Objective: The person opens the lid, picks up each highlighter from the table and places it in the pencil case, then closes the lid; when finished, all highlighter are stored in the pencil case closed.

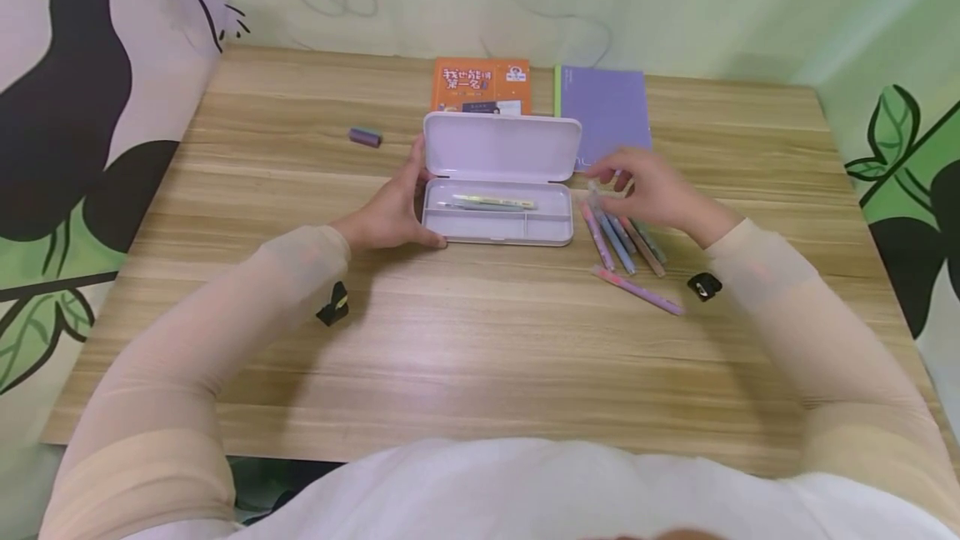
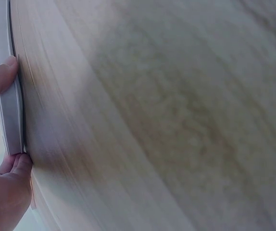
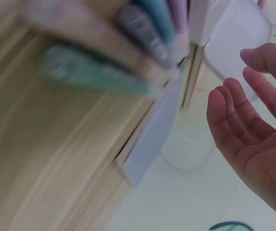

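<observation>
A white pencil case (image 1: pixel 498 226) stands on the desk with its lid (image 1: pixel 502 147) raised. Inside lie a yellow-green pen (image 1: pixel 495 201) and a grey pen (image 1: pixel 491 207). My left hand (image 1: pixel 397 205) grips the left end of the case, thumb at the front edge and fingers behind; the left wrist view shows the thumb on its side wall (image 2: pixel 14 113). My right hand (image 1: pixel 651 188) hovers just above a cluster of several pens (image 1: pixel 621 242) right of the case. In the right wrist view its fingers (image 3: pixel 244 113) are loosely bent, holding nothing. A pink-purple pen (image 1: pixel 637 290) lies apart in front.
Behind the case lie an orange book (image 1: pixel 480 82) and a purple notebook (image 1: pixel 603 107). A small dark purple object (image 1: pixel 365 137) is at the left. Small black objects lie near the left forearm (image 1: pixel 333 304) and right forearm (image 1: pixel 705 286). Walls border the desk.
</observation>
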Available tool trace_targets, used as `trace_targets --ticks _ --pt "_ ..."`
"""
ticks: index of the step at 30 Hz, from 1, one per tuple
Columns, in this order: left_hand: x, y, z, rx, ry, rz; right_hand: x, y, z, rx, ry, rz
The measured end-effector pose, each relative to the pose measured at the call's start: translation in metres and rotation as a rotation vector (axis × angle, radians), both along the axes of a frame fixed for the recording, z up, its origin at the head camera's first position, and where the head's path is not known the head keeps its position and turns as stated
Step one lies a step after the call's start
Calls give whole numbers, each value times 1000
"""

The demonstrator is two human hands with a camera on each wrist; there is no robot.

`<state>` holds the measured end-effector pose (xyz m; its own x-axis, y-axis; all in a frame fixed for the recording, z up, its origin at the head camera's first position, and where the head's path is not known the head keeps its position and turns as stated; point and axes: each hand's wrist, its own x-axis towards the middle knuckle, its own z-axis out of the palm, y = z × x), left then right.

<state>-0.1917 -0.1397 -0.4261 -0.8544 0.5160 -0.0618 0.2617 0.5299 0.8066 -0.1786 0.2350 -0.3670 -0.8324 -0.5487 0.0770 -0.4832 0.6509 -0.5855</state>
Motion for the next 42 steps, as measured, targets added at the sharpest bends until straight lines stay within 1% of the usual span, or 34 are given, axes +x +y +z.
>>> trace_targets --ticks 3,7,14,19,24,32,42 --pt "1 0 0 -6 -4 3 3 13 -3 33 12 -31" --pt "2 0 -1 -9 -3 5 6 26 -7 71 6 -59" --pt "2 -1 -2 -6 4 3 13 41 -14 113 -8 -91" --pt "2 -1 -2 -5 1 6 15 44 -21 129 -51 -132" --pt "2 -1 -1 0 -3 5 14 44 -27 145 -66 -132" --pt "2 0 2 4 0 2 12 46 -32 185 -50 -125" --pt "2 -1 2 1 0 0 12 42 -35 193 -49 -164"
